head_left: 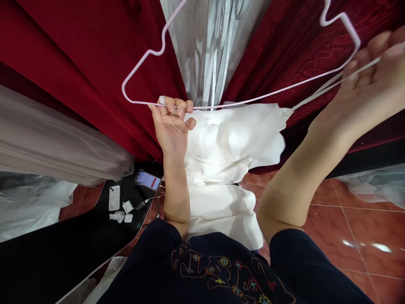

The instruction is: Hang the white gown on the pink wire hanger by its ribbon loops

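Note:
My left hand (pixel 172 131) is curled around the lower bar of a pale pink clothes hanger (pixel 262 98), near its left corner. White fabric lies right beside its fingertips. A white garment (pixel 234 137) with moulded cups hangs below the bar and drapes down in front of me. At the upper right, my right hand (pixel 376 71) has its fingers closed on a thin white strap (pixel 322 89), pulled taut from the garment's right top corner. The hanger's right corner is next to those fingers. The hanger's hook is out of view.
Dark red drapes (pixel 104 55) and hanging white ribbons (pixel 218 55) stand ahead. On the black surface (pixel 79 236) at left lie a lit phone (pixel 150 180), a white phone-like item (pixel 114 197) and a charger (pixel 128 206). Grey tulle (pixel 57 135) hangs at left above red floor tiles (pixel 341 236).

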`<state>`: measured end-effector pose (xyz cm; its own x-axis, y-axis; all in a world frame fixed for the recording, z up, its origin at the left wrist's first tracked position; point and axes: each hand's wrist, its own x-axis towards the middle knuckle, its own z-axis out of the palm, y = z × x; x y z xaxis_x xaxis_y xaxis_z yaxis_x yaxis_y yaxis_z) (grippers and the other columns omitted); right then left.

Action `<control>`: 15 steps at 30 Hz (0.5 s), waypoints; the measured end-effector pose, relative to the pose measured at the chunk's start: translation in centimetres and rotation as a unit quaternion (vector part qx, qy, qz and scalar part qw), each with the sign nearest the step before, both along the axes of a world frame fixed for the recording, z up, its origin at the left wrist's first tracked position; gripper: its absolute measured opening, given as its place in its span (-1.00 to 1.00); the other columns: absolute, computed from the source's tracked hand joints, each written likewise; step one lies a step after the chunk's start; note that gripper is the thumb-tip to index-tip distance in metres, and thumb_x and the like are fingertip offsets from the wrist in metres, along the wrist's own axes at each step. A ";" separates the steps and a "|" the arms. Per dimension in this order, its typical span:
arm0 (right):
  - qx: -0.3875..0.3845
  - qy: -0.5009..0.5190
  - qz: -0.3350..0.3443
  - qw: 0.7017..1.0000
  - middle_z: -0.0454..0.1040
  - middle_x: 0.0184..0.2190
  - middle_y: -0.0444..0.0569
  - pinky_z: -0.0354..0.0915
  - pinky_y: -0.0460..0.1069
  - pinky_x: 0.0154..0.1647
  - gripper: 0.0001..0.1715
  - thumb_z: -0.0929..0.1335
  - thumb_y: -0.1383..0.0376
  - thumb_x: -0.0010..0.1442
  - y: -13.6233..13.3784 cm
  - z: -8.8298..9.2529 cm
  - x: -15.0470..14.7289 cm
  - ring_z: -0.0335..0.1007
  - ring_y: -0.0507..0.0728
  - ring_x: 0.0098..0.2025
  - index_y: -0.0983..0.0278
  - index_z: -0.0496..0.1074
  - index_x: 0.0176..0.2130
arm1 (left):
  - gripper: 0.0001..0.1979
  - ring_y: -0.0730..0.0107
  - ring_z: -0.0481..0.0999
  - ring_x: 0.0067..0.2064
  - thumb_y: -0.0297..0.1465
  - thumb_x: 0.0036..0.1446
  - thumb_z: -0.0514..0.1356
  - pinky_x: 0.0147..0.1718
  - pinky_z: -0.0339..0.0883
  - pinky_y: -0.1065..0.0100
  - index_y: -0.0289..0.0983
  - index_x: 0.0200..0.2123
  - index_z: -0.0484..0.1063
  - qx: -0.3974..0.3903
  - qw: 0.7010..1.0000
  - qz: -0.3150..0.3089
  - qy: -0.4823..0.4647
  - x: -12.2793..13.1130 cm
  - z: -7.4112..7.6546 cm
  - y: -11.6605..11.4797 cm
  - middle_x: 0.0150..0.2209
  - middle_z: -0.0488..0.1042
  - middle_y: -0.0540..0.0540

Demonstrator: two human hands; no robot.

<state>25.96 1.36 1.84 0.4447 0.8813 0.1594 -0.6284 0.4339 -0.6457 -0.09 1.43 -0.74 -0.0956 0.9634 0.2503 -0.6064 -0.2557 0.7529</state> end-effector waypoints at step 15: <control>0.114 0.127 0.023 0.985 0.16 -0.61 -0.27 0.36 -0.19 -0.39 -0.72 0.06 0.24 0.36 -0.7 -1.8 -6.2 0.28 -0.16 -0.54 0.26 0.18 -0.34 | -0.52 0.31 0.43 -0.19 0.10 0.26 -0.09 -0.55 0.25 0.49 -0.19 -0.41 0.14 -0.014 1.000 -0.005 0.027 0.3 -1.0 0.5 -0.38 0.28 -0.08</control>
